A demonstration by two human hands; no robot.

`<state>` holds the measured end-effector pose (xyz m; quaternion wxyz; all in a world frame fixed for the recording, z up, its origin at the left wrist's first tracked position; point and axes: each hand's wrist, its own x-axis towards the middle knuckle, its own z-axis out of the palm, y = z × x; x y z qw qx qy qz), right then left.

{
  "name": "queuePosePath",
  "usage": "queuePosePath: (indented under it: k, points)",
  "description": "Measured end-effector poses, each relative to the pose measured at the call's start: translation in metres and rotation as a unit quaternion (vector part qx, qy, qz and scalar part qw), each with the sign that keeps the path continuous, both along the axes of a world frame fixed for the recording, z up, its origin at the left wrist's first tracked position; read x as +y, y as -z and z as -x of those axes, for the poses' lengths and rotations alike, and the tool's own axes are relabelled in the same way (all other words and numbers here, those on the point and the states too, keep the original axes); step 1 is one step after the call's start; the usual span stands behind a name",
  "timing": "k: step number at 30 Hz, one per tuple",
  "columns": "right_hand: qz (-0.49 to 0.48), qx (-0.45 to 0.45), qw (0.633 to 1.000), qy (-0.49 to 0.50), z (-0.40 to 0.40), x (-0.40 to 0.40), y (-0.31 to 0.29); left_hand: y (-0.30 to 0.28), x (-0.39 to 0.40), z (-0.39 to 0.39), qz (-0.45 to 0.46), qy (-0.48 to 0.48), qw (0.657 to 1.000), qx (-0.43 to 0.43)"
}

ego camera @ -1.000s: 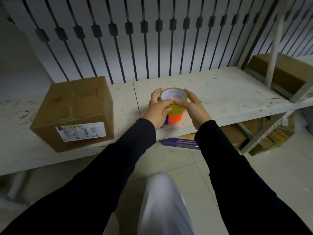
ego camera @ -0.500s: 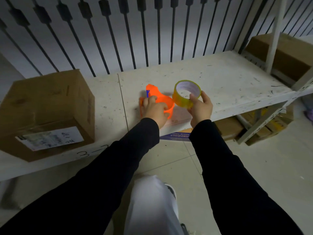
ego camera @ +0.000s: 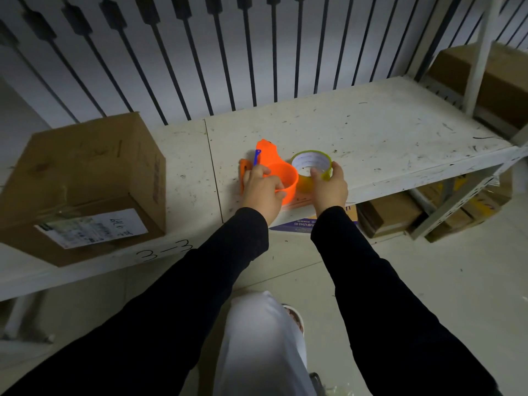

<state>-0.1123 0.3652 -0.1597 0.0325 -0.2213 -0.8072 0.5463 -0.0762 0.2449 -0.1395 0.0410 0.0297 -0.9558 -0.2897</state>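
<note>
step in hand, as i'm reading it: loading the tape roll point(ego camera: 310, 160) onto the orange tape dispenser point(ego camera: 281, 174). left hand point(ego camera: 264, 192) is gripping the dispenser at its round hub and pinning it on the shelf point(ego camera: 371, 138). right hand point(ego camera: 328, 190) is gripping the roll, fingers curling over its rim. the roll is sitting at 3 o'clock of the hub, close to the shelf's front edge. i can't tell whether it's touching the hub or just beside it. it isn't seated yet.

next move, i'm guessing: lifting the roll, lining its core up over the hub and pressing it down square, with the left hand stopping the dispenser from sliding. the loose tape end isn't showing, so i can't judge the feed direction toward the tongue at 11 o'clock.

around: cardboard box point(ego camera: 85, 178) at 9 o'clock, well apart, label facing me. dark railing bars point(ego camera: 200, 67) are running along 12 o'clock behind the shelf. another box point(ego camera: 500, 78) is sitting at 2 o'clock behind a white upright point(ego camera: 480, 52). more boxes point(ego camera: 391, 212) are sitting under the shelf at 4 o'clock. nothing is lying between roll and hub; only the left hand's own fingers are crowding the hub rim.
</note>
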Motion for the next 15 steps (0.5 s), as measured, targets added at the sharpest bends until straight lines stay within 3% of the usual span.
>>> queuePosePath:
  k: [3,6,9,12,15]
  points:
    - [-0.068,-0.049,0.996,-0.039,-0.002,0.002,0.000,0.001,-0.001,-0.003,-0.007,0.014,1.000,-0.003]
    - [-0.049,-0.050,0.997,-0.021,-0.005,0.000,-0.003,0.000,-0.004,-0.007,-0.049,0.017,0.999,0.016]
    - [-0.024,0.003,0.999,0.038,-0.010,-0.004,-0.011,-0.002,-0.012,-0.009,-0.106,-0.085,0.988,0.078]
    - [-0.024,0.058,0.997,0.036,-0.013,-0.010,-0.020,0.007,-0.025,-0.002,-0.116,-0.205,0.972,-0.001]
    - [-0.019,0.085,0.996,0.027,-0.013,-0.015,-0.025,0.020,-0.032,0.003,-0.011,-0.166,0.981,-0.101]
